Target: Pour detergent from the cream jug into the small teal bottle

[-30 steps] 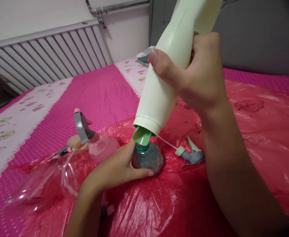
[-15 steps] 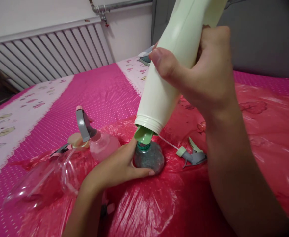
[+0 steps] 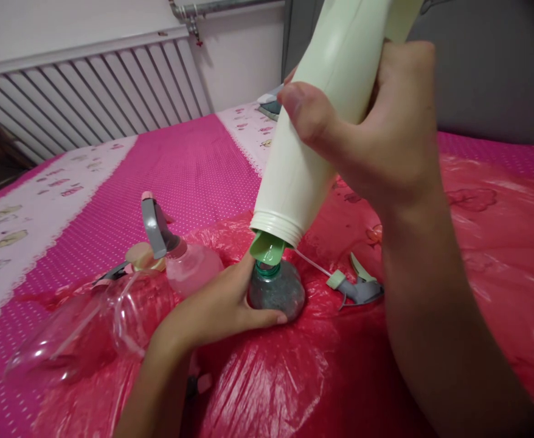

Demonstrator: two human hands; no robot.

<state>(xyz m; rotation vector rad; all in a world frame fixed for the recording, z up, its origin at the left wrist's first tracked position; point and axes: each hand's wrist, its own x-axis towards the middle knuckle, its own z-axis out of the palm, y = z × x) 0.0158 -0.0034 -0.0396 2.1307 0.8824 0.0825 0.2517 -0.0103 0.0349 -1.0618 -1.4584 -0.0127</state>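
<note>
My right hand (image 3: 367, 128) grips a large pale green bottle (image 3: 303, 146), tipped with its mouth down. At the mouth a bright green pouring spout (image 3: 268, 247) shows, with shiny liquid on it. Just beneath the spout is the neck of a clear greenish spray bottle (image 3: 278, 295), standing upright on the red plastic sheet. My left hand (image 3: 230, 304) is wrapped round the left side of that spray bottle, thumb across its front. To the right lies a grey and green spray head (image 3: 358, 289) with a thin tube.
Left of my hands stands a pink spray bottle (image 3: 191, 267) with a grey trigger. An empty clear bottle (image 3: 66, 340) lies on its side nearer me, by a pale cap (image 3: 143, 255). The red plastic sheet (image 3: 267, 389) covers part of the pink bedding (image 3: 180, 164). A radiator (image 3: 89, 97) runs behind.
The view has shifted very slightly. Both hands keep their holds, and the tipped bottle stays over the spray bottle's neck.
</note>
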